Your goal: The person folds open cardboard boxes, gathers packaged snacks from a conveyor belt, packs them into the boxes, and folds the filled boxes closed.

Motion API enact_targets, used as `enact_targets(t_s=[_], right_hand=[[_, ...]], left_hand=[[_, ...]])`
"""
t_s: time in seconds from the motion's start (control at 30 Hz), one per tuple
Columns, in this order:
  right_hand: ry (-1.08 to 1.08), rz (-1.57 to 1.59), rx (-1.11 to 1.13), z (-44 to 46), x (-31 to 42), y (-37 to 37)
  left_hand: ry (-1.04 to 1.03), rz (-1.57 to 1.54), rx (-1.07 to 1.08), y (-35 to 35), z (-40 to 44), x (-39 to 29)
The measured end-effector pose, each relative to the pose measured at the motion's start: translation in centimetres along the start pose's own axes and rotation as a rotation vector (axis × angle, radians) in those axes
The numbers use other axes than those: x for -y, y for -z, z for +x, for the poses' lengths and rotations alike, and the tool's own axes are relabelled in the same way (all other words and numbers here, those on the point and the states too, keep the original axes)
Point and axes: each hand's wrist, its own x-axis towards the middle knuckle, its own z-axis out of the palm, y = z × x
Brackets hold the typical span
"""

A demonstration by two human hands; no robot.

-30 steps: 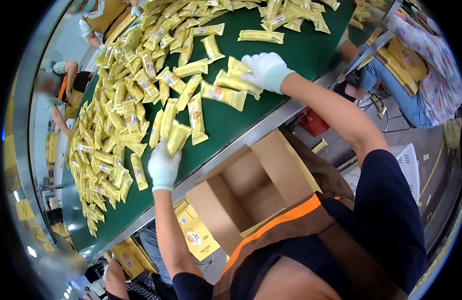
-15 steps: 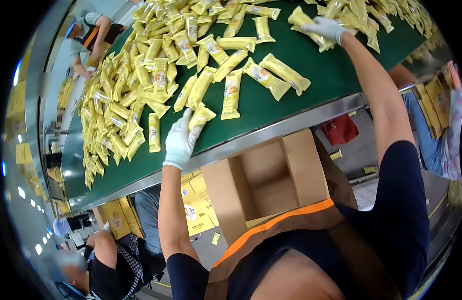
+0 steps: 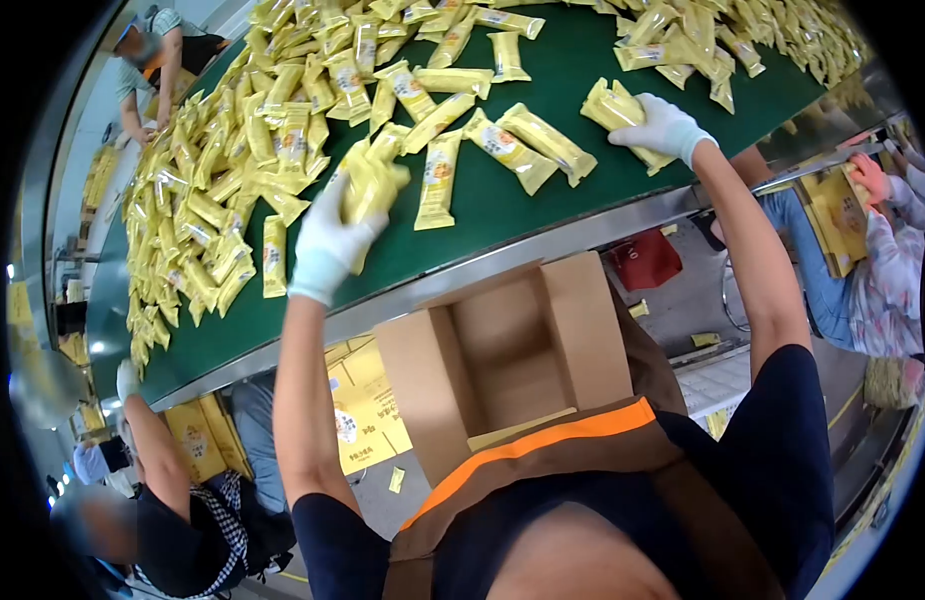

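Some packets (image 3: 372, 187) are clasped by the curled left hand (image 3: 328, 238) and others by the curled right hand (image 3: 664, 130), both beyond the carton (image 3: 590, 330).

Packets (image 3: 292, 135) are lying across a belt (image 3: 562, 60), heaping up at left and far right, as the left hand (image 3: 332, 240) and, farther right, the right hand (image 3: 665, 130) are holding some at its near side; an open box (image 3: 502, 320) is sitting between belt and person (image 3: 632, 520), one worker (image 3: 172, 520) flanking at left, a second worker (image 3: 887, 290) at right, a third worker (image 3: 167, 65) beyond the belt
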Motion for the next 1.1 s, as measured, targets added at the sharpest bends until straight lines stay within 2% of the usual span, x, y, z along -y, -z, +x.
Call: enact_targets(t_s=[0.07,0.1,0.13,0.17,0.2,0.27,0.3,0.33,0.4,0.43,0.47,0.53,0.6,0.67,0.7,0.77,0.83,0.87,0.93,0.97,1.0,1.07,1.1], right_hand=[[0.011,0.099,0.107,0.5,0.3,0.1],[0.094,0.525,0.238,0.3,0.5,-0.4],[0.173,0.905,0.152,-0.5,1.5,-1.4],[0.203,1.091,0.204,-2.6,3.8,-0.6],[0.224,1.282,0.265,-4.2,6.1,0.0],[0.273,1.227,0.380,-3.4,7.9,-1.5],[0.216,1.055,0.301,-2.3,8.5,-2.9],[0.194,0.878,0.333,-0.7,9.0,-3.9],[0.226,0.406,0.266,-1.8,11.7,-3.3],[0.285,0.307,0.248,-2.9,12.8,-2.9],[0.291,0.270,0.230,-3.2,13.2,-3.3],[0.304,0.185,0.173,-3.3,13.0,-3.1],[0.326,0.104,-0.017,-4.9,12.0,-2.6],[0.299,-0.056,-0.098,-6.6,11.1,-0.6],[0.290,-0.108,-0.141,-6.4,9.4,-1.0],[0.278,-0.147,-0.177,-5.4,5.2,-2.9],[0.357,-0.139,-0.222,-4.9,3.9,-3.7],[0.392,-0.135,-0.241,-5.1,4.1,-3.6],[0.324,-0.173,-0.148,-5.1,5.0,-3.1],[0.305,-0.194,-0.136,-5.0,5.3,-3.0],[0.288,-0.214,-0.124,-4.8,5.4,-2.8],[0.310,-0.216,-0.134,-4.5,5.1,-2.8],[0.323,-0.205,-0.140,-4.6,5.1,-2.8]], left_hand=[[0.143,-0.253,0.088,0.3,3.4,-2.6],[0.084,-0.054,0.062,-0.7,5.0,-1.1],[0.025,0.146,0.030,-1.9,6.5,0.9],[0.026,0.290,0.025,-2.7,7.2,1.6],[0.012,0.174,0.069,-2.7,7.4,1.9],[-0.012,-0.046,0.174,-1.9,6.8,1.6],[-0.055,0.211,0.122,-1.6,6.0,0.7],[-0.048,0.361,0.157,-1.4,5.4,-0.7],[-0.116,0.590,0.043,-2.8,3.6,-1.3],[-0.047,0.566,0.034,-3.1,2.9,-2.3],[0.035,0.444,0.053,-2.9,2.7,-3.0],[0.044,0.506,-0.004,-3.5,3.7,-1.4],[0.181,0.377,0.216,-2.6,5.2,-0.9],[0.242,0.303,0.337,-1.4,4.8,-2.2],[0.210,0.373,0.241,-1.7,3.7,-2.8],[0.214,0.427,0.206,-1.9,2.1,-3.6],[0.188,0.400,0.156,-1.2,0.9,-4.0],[0.082,0.353,0.026,-0.9,1.3,-2.8],[0.057,0.462,-0.076,1.1,3.1,-1.8],[0.116,0.424,-0.073,1.8,4.4,-0.9],[0.152,0.211,-0.033,2.0,5.7,0.7],[0.238,0.124,0.147,1.4,7.2,0.9],[0.254,0.366,0.179,0.9,7.6,1.0]])
